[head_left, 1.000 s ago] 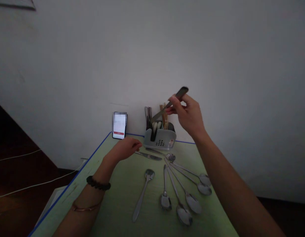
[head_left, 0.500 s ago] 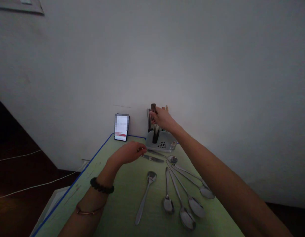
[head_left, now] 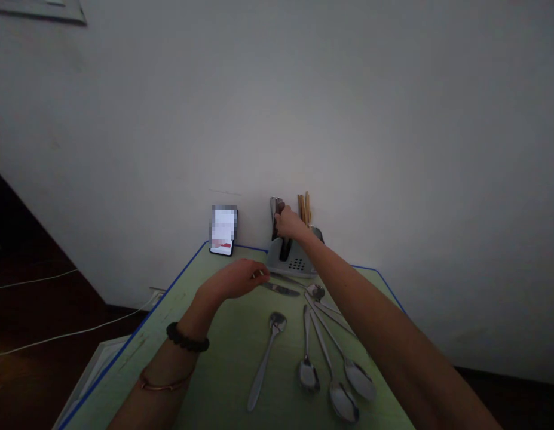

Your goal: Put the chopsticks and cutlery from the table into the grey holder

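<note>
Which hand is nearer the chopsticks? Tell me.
Right. The right hand is at the grey holder, just left of the chopsticks; the left hand is farther off, in front of the holder by the knife.

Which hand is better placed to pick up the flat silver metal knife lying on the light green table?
Probably the left hand: it is right by one end of the knife, with nothing visible in its grip. The right hand is at the grey perforated plastic holder, seemingly gripping a dark handle.
</note>
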`<state>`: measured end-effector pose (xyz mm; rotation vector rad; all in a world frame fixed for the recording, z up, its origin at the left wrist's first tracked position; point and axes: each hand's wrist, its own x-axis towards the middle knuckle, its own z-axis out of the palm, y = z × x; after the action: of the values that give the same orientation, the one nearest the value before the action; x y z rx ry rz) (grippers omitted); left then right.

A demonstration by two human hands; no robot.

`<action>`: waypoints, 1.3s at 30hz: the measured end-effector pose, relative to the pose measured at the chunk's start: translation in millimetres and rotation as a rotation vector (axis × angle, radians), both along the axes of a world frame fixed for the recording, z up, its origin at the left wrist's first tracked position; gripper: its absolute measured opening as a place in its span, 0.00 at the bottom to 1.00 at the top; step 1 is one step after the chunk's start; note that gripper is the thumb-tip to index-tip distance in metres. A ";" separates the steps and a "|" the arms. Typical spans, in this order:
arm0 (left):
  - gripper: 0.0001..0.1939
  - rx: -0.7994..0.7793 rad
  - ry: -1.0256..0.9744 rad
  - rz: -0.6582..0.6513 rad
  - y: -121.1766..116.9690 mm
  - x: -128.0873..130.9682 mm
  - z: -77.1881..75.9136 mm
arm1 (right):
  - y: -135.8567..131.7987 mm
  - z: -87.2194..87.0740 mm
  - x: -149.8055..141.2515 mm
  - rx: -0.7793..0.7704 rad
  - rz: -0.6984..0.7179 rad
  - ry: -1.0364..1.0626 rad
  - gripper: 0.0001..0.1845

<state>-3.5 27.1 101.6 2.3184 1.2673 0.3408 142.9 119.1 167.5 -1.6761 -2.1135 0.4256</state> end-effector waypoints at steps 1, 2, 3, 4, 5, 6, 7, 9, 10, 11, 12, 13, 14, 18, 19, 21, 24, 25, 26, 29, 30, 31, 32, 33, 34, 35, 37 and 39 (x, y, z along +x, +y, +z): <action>0.17 -0.002 -0.001 0.000 0.1 -0.2 -0.3 | 0.6 0.3 -0.7 -0.009 -0.033 -0.015 0.15; 0.17 -0.006 -0.003 0.000 0.1 -0.3 -0.6 | 0.8 0.7 -1.6 -0.022 -0.070 -0.031 0.16; 0.17 -0.012 -0.005 -0.002 0.2 -0.3 -0.9 | 0.6 1.0 -2.4 -0.036 -0.105 -0.047 0.17; 0.17 -0.018 -0.007 -0.004 0.3 -0.2 -1.2 | -0.1 1.1 -3.3 -0.047 -0.125 -0.058 0.18; 0.17 -0.026 -0.011 -0.007 0.3 -0.1 -1.4 | -1.1 0.8 -4.1 -0.055 -0.140 -0.066 0.19; 0.16 -0.031 -0.012 -0.009 0.4 0.0 -1.6 | -2.4 0.4 -4.7 -0.059 -0.151 -0.071 0.20; 0.16 -0.032 -0.011 -0.011 0.4 0.1 -1.7 | -3.9 -0.3 -5.1 -0.060 -0.160 -0.076 0.21; 0.16 -0.028 0.002 -0.011 0.4 0.3 -1.9 | -6.8 -2.0 -5.1 -0.059 -0.170 -0.081 0.23; 0.16 -0.028 0.009 -0.012 0.5 0.4 -2.1 | -8.0 -2.8 -4.6 -0.063 -0.171 -0.082 0.23; 0.16 -0.030 0.016 -0.012 0.6 0.5 -2.4 | -9.0 -3.4 -3.9 -0.069 -0.170 -0.083 0.23; 0.17 -0.033 0.021 -0.011 0.7 0.6 -2.9 | -9.7 -4.0 -3.0 -0.075 -0.166 -0.082 0.23; 0.17 -0.037 0.026 -0.011 0.9 0.7 -3.6 | -10.2 -4.3 -2.0 -0.079 -0.161 -0.081 0.23; 0.17 -0.039 0.030 -0.013 1.2 0.8 -4.4 | -10.7 -4.4 -1.1 -0.080 -0.154 -0.078 0.23; 0.17 -0.036 0.037 -0.011 3.1 0.0 -9.6 | -16.2 -2.2 0.4 -0.059 -0.119 -0.062 0.21; 0.17 -0.038 0.036 -0.009 3.8 -0.5 -11.2 | -19.6 -1.2 0.5 -0.046 -0.107 -0.056 0.21; 0.17 -0.048 0.034 -0.002 5.1 -1.6 -14.0 | -30.1 0.1 1.2 -0.008 -0.079 -0.044 0.21; 0.17 -0.059 0.055 0.002 6.2 -2.2 -17.0 | -55.4 -4.4 8.0 0.088 -0.015 0.014 0.24; 0.17 -0.066 0.065 0.000 6.2 -1.9 -17.7 | -65.7 -8.4 12.8 0.148 0.026 0.091 0.25; 0.17 -0.072 0.077 -0.005 6.0 -1.4 -18.6 | -76.4 -13.6 19.1 0.196 0.057 0.173 0.25; 0.17 -0.072 0.113 -0.013 5.1 1.0 -22.8 | -106.2 -32.3 46.3 0.211 0.138 0.349 0.21; 0.18 -0.055 0.123 -0.003 4.8 1.6 -25.2 | -114.0 -38.4 57.8 0.180 0.171 0.368 0.18; 0.19 -0.031 0.132 0.014 4.8 1.9 -27.9 | -120.2 -43.7 70.0 0.124 0.207 0.354 0.16; 0.20 -0.009 0.141 0.037 5.1 1.7 -31.1 | -124.8 -48.2 82.6 0.055 0.244 0.318 0.15; 0.22 0.008 0.151 0.062 5.6 1.2 -34.7 | -127.6 -51.7 95.2 -0.019 0.282 0.276 0.15; 0.24 0.017 0.166 0.083 6.5 0.1 -38.4 | -129.1 -54.2 107.5 -0.098 0.323 0.221 0.15; 0.25 0.018 0.187 0.098 7.7 -1.4 -42.3 | -129.3 -55.7 119.0 -0.186 0.365 0.154 0.14; 0.26 0.004 0.240 0.125 10.8 -5.2 -50.1 | -127.6 -56.3 138.8 -0.314 0.383 0.042 0.14; 0.25 -0.017 0.302 0.152 14.4 -9.1 -57.7 | -124.3 -54.8 153.3 -0.323 0.304 -0.013 0.15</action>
<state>-12.7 41.5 44.0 2.3274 1.5884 0.0269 296.1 -5.2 112.8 -1.5172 -2.4198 0.8907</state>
